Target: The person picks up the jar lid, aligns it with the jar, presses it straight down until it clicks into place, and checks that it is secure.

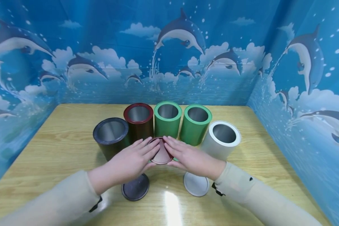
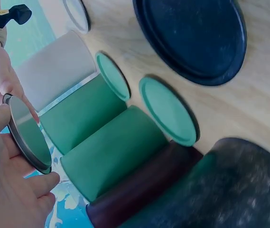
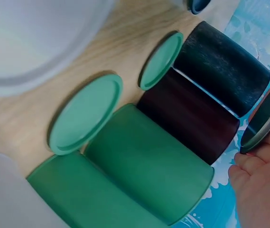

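In the head view a dark red round lid [image 1: 161, 156] is held up between both hands, above the table. The left hand [image 1: 128, 161] grips its left edge, with the thumb on the near side and the fingers over the far side. On the opposite edge the right hand [image 1: 192, 158] holds it the same way. Beyond the hands, open-topped cans curve in an arc: black [image 1: 108, 146], dark red [image 1: 142, 127], green [image 1: 167, 125], another green [image 1: 194, 131] and white [image 1: 218, 149]. Two green lids [image 2: 169, 110] lie on the table, mostly hidden from the head view by the hands.
A black lid [image 1: 135, 187] lies on the table near the left forearm, and a white lid [image 1: 196, 184] lies near the right one. The wooden table [image 1: 59, 150] is bounded at the back and sides by a blue dolphin-print curtain [image 1: 115, 84].
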Tool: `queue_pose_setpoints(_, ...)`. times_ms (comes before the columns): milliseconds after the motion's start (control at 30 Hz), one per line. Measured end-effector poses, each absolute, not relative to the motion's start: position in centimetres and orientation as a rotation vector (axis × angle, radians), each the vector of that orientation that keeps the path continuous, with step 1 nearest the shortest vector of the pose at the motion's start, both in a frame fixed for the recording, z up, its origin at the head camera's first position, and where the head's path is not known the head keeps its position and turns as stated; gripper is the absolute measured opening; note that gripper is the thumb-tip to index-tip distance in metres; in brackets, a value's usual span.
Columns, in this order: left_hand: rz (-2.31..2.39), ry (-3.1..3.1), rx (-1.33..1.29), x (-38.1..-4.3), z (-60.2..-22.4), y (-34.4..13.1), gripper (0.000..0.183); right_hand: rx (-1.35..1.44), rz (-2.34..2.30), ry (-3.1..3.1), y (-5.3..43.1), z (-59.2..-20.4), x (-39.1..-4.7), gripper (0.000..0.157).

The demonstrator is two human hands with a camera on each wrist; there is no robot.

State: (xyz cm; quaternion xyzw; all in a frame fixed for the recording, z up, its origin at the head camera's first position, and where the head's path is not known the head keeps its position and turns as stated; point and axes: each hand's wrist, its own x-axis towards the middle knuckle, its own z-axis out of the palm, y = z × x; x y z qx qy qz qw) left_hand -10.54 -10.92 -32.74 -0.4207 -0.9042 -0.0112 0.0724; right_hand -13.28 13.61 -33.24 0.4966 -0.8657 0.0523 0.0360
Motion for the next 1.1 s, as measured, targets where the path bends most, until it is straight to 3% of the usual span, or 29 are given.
queue_pose_setpoints(1100, 0.035, -2.771, -1.295, -12.6, -27.8, -13.5, 0.056, 1.568, 0.14, -2.788, 10.7, -27.9, -16.1, 0.066)
